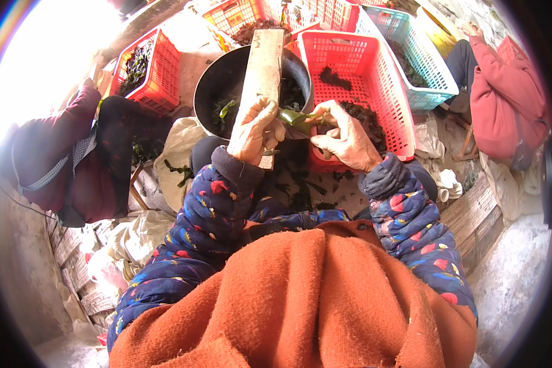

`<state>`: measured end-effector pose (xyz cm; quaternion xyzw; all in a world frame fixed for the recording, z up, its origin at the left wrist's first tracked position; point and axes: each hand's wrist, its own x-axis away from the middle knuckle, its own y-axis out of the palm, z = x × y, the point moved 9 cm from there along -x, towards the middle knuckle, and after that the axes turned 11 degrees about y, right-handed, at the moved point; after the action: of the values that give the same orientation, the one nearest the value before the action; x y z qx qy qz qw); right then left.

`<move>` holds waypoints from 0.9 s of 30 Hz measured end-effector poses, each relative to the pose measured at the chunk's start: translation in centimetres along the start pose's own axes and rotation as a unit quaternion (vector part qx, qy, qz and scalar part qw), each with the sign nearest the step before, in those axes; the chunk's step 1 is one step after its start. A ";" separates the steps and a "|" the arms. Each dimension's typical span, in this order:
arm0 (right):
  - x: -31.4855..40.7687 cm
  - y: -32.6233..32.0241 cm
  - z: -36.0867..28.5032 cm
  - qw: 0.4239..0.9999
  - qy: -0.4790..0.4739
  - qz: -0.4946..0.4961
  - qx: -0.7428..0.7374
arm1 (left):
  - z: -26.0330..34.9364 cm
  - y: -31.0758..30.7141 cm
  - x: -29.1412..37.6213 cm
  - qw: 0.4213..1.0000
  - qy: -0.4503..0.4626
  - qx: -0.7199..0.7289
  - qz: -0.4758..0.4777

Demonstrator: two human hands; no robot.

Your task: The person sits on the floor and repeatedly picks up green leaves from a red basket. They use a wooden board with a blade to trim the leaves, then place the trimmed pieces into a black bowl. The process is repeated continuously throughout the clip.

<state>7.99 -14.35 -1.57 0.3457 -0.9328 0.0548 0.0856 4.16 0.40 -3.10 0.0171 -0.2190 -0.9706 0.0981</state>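
My left hand (256, 129) is at the near end of a wooden board (263, 69) that lies across a round dark tub (204, 92). Its fingers are curled on one end of a green strip of seaweed (293, 117). The strip's other end is pinched by my right hand (342, 133), over the near left corner of a red plastic basket (402, 124). More dark seaweed (365, 119) lies in that basket. Inside the tub are dark pieces and one bright green piece (227, 108).
A smaller red basket (168, 73) of seaweed stands left, a light blue basket (434, 92) right. People sit at both sides: one in a dark red top (83, 175), one in a pink top (501, 110). Seaweed scraps (303, 184) litter the floor below my hands.
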 end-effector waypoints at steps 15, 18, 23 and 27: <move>1.3 1.0 -0.4 0.995 0.007 -0.068 -0.077 | 0.9 -0.2 0.1 0.997 0.072 -0.035 0.022; 0.9 0.8 0.4 0.998 0.040 -0.019 -0.045 | 0.9 -0.6 0.0 0.997 0.061 -0.042 0.023; 1.0 0.4 -4.0 0.962 -0.143 0.075 0.220 | 1.9 0.4 -0.1 0.996 0.062 -0.006 -0.067; 0.0 0.3 -5.1 0.970 -0.154 0.035 0.183 | 1.6 1.3 0.4 0.990 0.030 0.004 -0.138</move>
<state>8.42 -13.24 3.41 0.3264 -0.9207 0.1735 -0.1254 3.91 -0.20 -1.10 0.0768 -0.2154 -0.9730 -0.0307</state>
